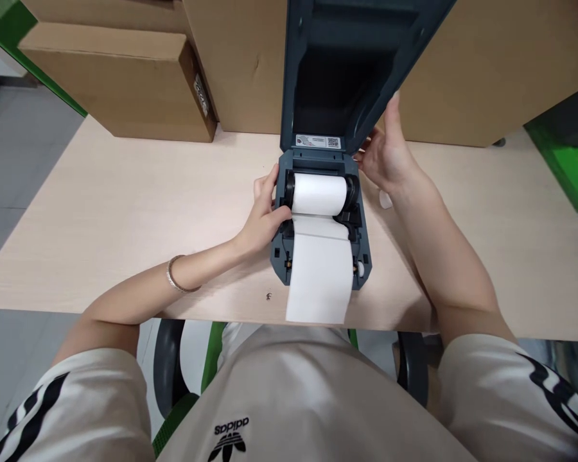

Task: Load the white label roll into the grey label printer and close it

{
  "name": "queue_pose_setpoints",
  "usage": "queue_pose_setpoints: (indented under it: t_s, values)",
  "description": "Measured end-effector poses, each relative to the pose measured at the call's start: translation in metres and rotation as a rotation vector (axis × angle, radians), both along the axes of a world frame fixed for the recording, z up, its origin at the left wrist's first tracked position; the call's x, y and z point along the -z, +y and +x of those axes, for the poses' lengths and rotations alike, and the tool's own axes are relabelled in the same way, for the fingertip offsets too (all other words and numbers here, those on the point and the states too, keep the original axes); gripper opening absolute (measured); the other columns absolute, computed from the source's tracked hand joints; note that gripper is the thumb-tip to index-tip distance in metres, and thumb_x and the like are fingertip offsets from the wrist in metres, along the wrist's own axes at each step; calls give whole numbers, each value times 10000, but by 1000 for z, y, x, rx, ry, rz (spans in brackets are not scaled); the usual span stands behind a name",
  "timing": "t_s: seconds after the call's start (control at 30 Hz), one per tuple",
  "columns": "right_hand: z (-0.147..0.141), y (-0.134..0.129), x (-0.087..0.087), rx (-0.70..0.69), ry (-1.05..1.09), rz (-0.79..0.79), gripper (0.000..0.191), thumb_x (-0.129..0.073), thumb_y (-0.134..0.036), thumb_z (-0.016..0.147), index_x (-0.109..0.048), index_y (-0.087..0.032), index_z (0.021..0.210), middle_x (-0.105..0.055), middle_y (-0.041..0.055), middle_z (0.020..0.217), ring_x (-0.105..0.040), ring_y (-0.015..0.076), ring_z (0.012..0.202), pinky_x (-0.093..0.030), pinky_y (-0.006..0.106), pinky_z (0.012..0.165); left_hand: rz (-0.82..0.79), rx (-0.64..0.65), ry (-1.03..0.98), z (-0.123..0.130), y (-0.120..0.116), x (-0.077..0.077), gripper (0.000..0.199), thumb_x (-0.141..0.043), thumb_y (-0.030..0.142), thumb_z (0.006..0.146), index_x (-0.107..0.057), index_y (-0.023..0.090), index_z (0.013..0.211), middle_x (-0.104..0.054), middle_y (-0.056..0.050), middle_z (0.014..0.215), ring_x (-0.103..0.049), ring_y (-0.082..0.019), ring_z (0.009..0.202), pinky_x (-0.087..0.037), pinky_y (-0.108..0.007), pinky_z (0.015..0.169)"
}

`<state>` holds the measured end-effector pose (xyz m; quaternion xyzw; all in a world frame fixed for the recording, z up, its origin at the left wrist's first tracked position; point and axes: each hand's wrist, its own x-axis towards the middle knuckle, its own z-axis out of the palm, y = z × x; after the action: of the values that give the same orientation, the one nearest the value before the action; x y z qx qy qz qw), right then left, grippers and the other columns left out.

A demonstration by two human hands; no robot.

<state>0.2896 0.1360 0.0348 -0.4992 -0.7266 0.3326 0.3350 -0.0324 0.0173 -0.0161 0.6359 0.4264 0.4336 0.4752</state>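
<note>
So the printer (280, 260) is sitting right at the near edge of the table (149, 212), roughly in the middle, with its dark blue-grey lid (361, 19) swung all the way up. Inside, a white paper roll (320, 194) lies crosswise between two black holders, and a paper strip (322, 282) runs out over the front of the machine and reaches about to the table's edge.

The left hand (264, 215) has the printer by its left side — thumb hooked over the rim next to the roll, fingers along the outside wall. There's a bracelet (173, 274) on that forearm. The right hand (388, 151) is up by the hinge on the other side, thumb pointing up along the lid's right edge, fingers curled in behind. Those fingertips are partly hidden, so I can't tell if it's actually gripping the lid or just touching it.

Other stuff around: a small sticker (318, 141) with a square code at the base of the lid, a little white scrap (385, 200) on the table near the right wrist, and a flat cardboard box (106, 90) standing back left — bigger brown cardboard (245, 64) rises right behind the printer.
</note>
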Motion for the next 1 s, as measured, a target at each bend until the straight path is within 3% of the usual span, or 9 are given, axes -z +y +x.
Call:
queue_pose_setpoints:
  t_s: [0.1,0.23,0.3,0.37,0.43,0.53,0.73,0.87,1.0]
  values:
    - [-3,-15,-14,190,-94,93,1204,86,-990,1021,-723,-308,1597,-781,214,1475,-729,495,1348,-606,694,1086,-5,9,-11,0,1,3,1063,-794,295,826,-423,459,1809,-558,-61,1658,-391,-419,1720,-407,-635,1461]
    - [-15,-55,-51,483,-167,468,778,-380,-890,1122,-717,-299,1499,-683,240,1558,-644,486,1419,-471,702,1267,28,18,-53,2,-2,2,1048,-795,367,868,-367,449,1821,-453,-60,1876,-357,-436,1796,-487,-624,1394]
    - [-22,-74,-68,372,-297,540,539,-563,-733,1117,-768,-296,1357,-752,212,1417,-689,464,1350,-468,678,1265,55,20,-97,5,-5,-1,1042,-813,429,905,-321,483,1821,-408,-33,1944,-348,-428,1824,-496,-617,1388]
    - [-30,-88,-79,123,-463,466,441,-633,-643,1089,-810,-287,1279,-815,175,1305,-726,466,1322,-446,690,1267,65,26,-124,8,-8,-4,1035,-830,487,932,-294,504,1817,-417,-23,1955,-372,-424,1827,-499,-624,1390]
    - [-38,-94,-80,-111,-567,355,471,-670,-654,1061,-844,-285,1296,-848,151,1318,-740,484,1331,-426,714,1267,61,22,-125,9,-9,-7,1013,-831,507,941,-305,505,1806,-429,-27,1950,-388,-425,1826,-503,-636,1394]
    - [-47,-96,-70,-263,-638,282,577,-756,-685,984,-859,-266,1367,-851,154,1387,-759,495,1279,-462,718,1206,57,6,-104,8,-9,-8,978,-817,454,921,-360,484,1785,-449,-32,1937,-401,-424,1821,-499,-647,1410]
    - [-57,-94,-55,-301,-759,315,677,-872,-629,857,-835,-237,1407,-878,168,1269,-768,481,1168,-525,684,1115,56,-13,-80,4,-5,0,1000,-781,375,869,-386,455,1784,-425,-20,1958,-390,-423,1824,-446,-655,1455]
    - [-59,-94,-54,-268,-695,361,609,-907,-487,784,-859,-293,1359,-889,110,1233,-779,467,1194,-463,726,1263,42,8,-73,2,-3,5,1022,-783,411,897,-341,451,1817,-366,-35,1990,-351,-438,1842,-448,-650,1438]
    - [-59,-101,-66,-198,-637,391,725,-878,-526,791,-837,-287,1474,-862,128,1337,-747,516,1337,-355,786,1380,42,17,-70,2,-3,6,1001,-786,425,916,-346,433,1816,-358,-57,1987,-323,-451,1852,-458,-634,1428]
